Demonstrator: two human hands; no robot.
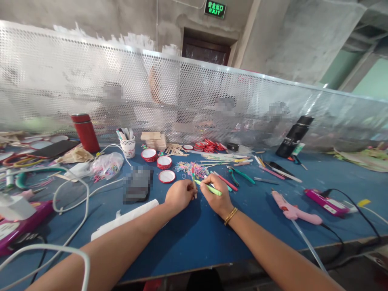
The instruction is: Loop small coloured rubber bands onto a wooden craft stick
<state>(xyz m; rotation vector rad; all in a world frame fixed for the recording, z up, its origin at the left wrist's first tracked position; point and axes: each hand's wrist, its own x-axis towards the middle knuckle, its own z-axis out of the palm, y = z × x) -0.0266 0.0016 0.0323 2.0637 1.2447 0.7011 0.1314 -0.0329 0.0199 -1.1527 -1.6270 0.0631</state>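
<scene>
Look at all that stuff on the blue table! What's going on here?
A person works with two bare hands at a cluttered blue table. The left hand pinches a thin wooden stick, and the right hand holds a green pen with its tip at that stick. Just beyond lie a heap of coloured rubber bands and some red-rimmed lids; a pink glue gun rests off to the right.

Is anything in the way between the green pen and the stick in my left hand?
Nothing visible. The green pen in the right hand has its tip right at the stick pinched in the left hand; the coloured rubber bands lie behind them.
</scene>
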